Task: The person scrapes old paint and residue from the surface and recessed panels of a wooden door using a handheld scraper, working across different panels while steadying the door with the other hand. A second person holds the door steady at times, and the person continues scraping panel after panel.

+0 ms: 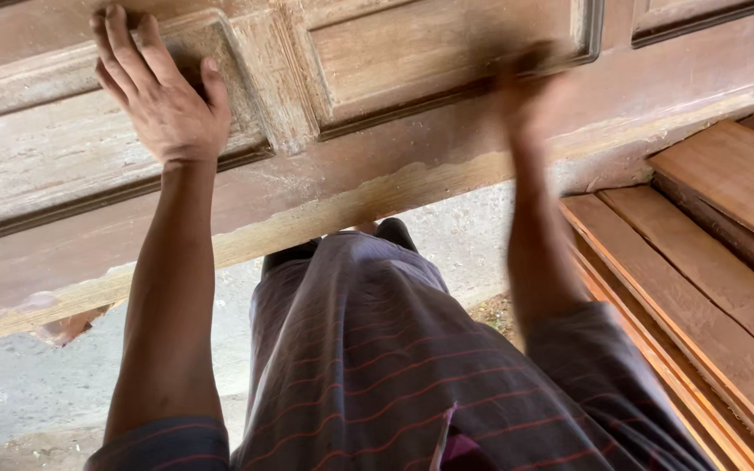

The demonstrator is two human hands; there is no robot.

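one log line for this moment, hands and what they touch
left hand: flat on panelled wooden door | right hand: blurred, at door | planks: stacked at right | floor: concrete

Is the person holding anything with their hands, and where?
Nothing is gripped. The left hand lies flat on the wooden door panel; the blurred right hand touches it too.

grey shirt (377, 366), thin red stripes, short sleeves
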